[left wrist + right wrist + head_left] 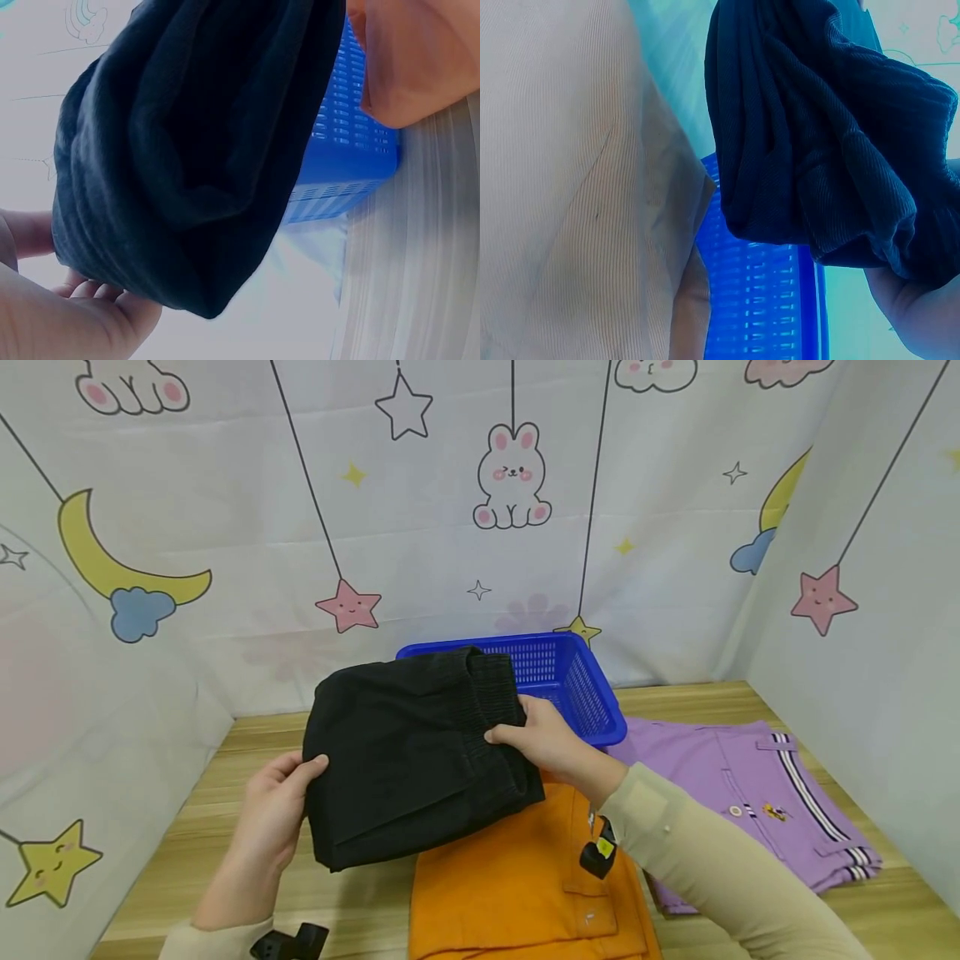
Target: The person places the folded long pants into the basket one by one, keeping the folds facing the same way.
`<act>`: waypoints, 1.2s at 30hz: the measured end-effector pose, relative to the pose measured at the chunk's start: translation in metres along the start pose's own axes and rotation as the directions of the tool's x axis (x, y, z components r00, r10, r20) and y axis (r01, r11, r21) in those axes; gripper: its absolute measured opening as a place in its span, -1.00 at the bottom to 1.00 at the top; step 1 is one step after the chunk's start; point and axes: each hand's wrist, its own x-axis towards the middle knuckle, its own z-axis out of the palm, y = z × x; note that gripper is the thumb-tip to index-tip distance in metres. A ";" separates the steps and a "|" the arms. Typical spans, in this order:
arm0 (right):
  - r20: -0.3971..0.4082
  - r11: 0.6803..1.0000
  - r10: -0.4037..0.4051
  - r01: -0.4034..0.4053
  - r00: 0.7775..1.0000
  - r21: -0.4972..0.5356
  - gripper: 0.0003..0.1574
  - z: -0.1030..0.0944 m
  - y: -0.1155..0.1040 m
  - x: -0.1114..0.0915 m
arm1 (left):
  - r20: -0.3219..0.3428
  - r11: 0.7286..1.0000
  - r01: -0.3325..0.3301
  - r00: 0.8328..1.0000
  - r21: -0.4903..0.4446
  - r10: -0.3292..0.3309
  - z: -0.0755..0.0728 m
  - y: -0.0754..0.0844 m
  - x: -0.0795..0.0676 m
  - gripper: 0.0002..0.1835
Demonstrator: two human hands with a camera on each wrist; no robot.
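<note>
Folded black trousers (pixel 397 743) with a ribbed elastic waistband (pixel 497 693) are held up between both hands. My left hand (pixel 270 810) pinches their left folded edge, thumb on top. At the waistband end my right hand (pixel 551 739) grips the cloth, thumb on the upper face. In the left wrist view the fabric's rolled layers (pixel 172 150) face the camera. Bunched waistband folds (pixel 840 150) show in the right wrist view. The trousers overlap the near left part of a blue plastic basket (pixel 600 693) and the top of folded orange trousers (pixel 510 893).
Folded purple trousers (pixel 720 777) with striped trim lie right of the basket, on the wood-grain table (pixel 187 860). The orange trousers lie in front of the basket. A white printed curtain (pixel 450 568) closes off the back and sides.
</note>
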 end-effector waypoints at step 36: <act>-0.015 0.997 0.036 -0.035 0.999 0.075 -0.48 -0.021 0.008 -0.007 | 0.032 0.994 0.033 0.999 0.102 -0.037 0.027 0.014 -0.001 -0.71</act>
